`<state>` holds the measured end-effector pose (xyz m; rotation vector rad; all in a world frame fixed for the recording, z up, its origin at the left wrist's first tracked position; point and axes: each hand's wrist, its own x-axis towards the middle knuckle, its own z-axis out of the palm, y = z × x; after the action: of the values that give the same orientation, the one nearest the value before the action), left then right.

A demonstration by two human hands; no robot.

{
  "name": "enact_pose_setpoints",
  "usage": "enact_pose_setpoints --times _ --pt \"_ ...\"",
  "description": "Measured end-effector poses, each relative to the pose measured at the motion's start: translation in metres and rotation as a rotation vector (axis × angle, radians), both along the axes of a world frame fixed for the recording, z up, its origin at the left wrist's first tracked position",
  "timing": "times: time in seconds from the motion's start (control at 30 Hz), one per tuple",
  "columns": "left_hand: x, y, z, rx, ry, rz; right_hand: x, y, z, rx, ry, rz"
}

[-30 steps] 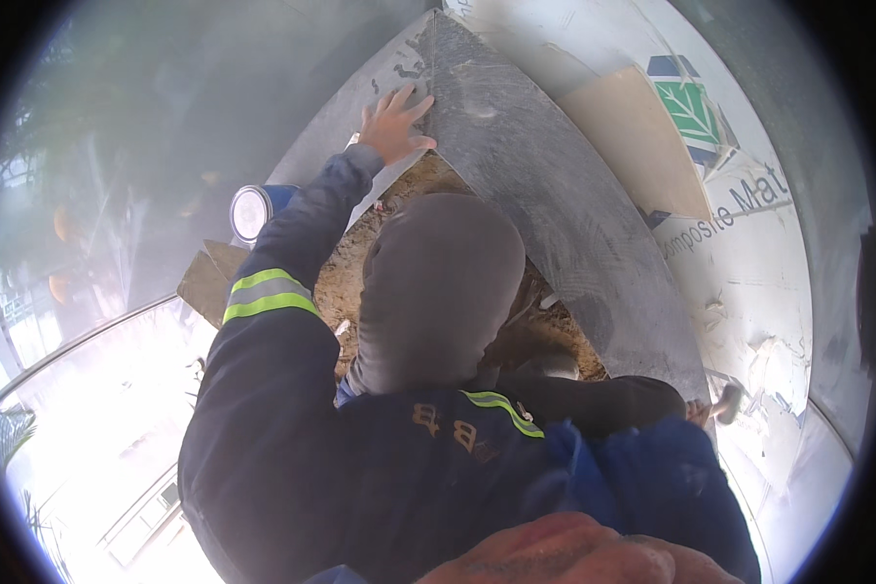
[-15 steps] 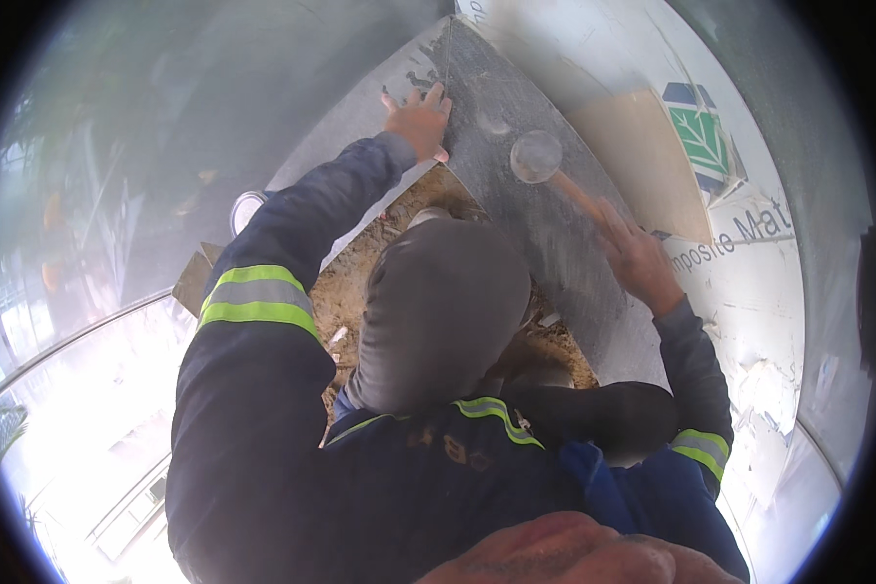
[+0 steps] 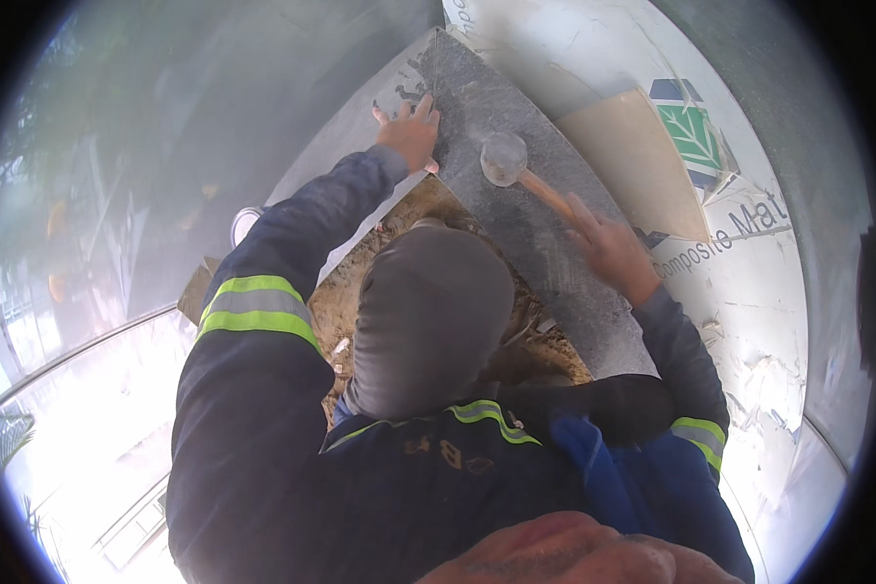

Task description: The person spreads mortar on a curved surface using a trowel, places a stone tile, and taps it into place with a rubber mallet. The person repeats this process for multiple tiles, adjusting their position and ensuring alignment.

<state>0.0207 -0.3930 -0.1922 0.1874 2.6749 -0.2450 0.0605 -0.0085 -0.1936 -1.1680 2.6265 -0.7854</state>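
Observation:
Two grey slabs meet in a mitred corner ahead of me: a lighter left slab [image 3: 355, 122] and a darker right slab [image 3: 545, 234]. My left hand [image 3: 410, 134] lies with spread fingers on the left slab, close to the joint. Dark smears show on the surface beside its fingertips. My right hand [image 3: 615, 251] is wrapped round the wooden handle of a mallet [image 3: 504, 159]. The mallet's pale round head is over the right slab, a short way right of the joint; whether it touches the stone I cannot tell.
Bare soil [image 3: 428, 200] with small debris lies inside the corner, around my grey-trousered knee [image 3: 433, 302]. A brown cardboard piece [image 3: 638, 161] and white printed sheeting [image 3: 749, 282] border the right slab. Shiny metal panels [image 3: 165, 165] rise at left. A round can [image 3: 245, 224] stands beyond my left sleeve.
My right hand and the mallet have moved left, bringing the head nearer the joint. The left hand stays spread on the left slab. The view has shifted slightly.

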Motion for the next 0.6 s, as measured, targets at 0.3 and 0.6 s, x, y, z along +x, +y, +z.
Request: enact_pose_setpoints --times 0.3,0.6 --pt "-0.0022 0.0013 -0.0024 -0.04 0.015 -0.095 0.0045 -0.0069 0.003 0.04 -0.029 0.006" --pt "-0.003 0.0005 -0.0028 -0.011 0.004 -0.078 0.0008 -0.0096 0.005 0.039 0.003 -0.066"
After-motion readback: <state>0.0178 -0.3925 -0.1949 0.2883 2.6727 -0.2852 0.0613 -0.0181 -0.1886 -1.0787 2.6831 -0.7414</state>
